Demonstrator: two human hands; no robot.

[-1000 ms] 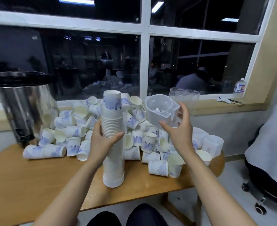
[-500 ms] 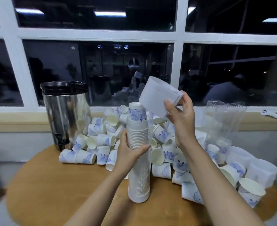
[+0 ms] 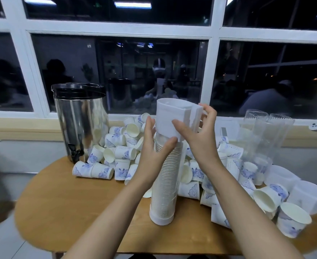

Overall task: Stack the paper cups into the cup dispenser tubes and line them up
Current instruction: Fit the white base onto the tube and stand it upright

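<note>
While the left hand (image 3: 151, 154) grips it, the tube (image 3: 166, 186) stands upright; cap (image 3: 169, 117) uppermost.

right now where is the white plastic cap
The cap sits centre of the head view, on top of the upright tube of cups, held by the right hand, right of the steel urn.

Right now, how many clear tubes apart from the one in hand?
2, side by side at far right: left tube, right tube. They overlap; a third may be hidden.
</note>
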